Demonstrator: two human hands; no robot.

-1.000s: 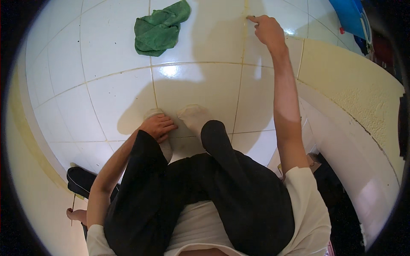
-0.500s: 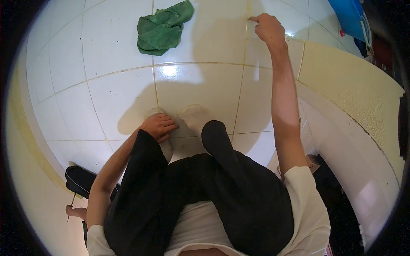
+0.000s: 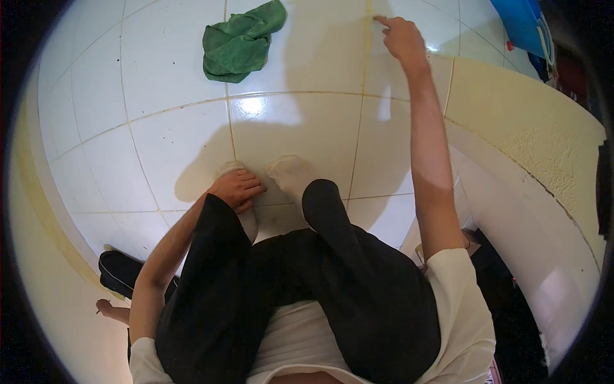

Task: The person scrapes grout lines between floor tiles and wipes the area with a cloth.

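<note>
My left hand [image 3: 236, 189] lies draped over my left foot in its pale sock [image 3: 249, 221], fingers loosely stretched and nothing visible in them. My right arm reaches far forward over the white tiled floor [image 3: 173, 57]. At its end my right hand [image 3: 404, 41] is closed, with the index finger pointing left at a yellowish grout line [image 3: 366, 64]. The fingertip looks dark; whether a small thing is pinched there I cannot make out. To the left of that hand, a crumpled green cloth [image 3: 238, 48] lies on the tiles.
A low cream ledge [image 3: 511, 115] curves along the right, with a blue object [image 3: 521, 29] beyond it. A black bag-like item [image 3: 118, 272] rests by the left wall. Another person's hand [image 3: 114, 312] shows at lower left with something thin. Dark specks dot the tiles.
My right hand has shifted slightly forward along the grout line. The other person's hand at lower left has moved a little up and left. My left hand stays put.
</note>
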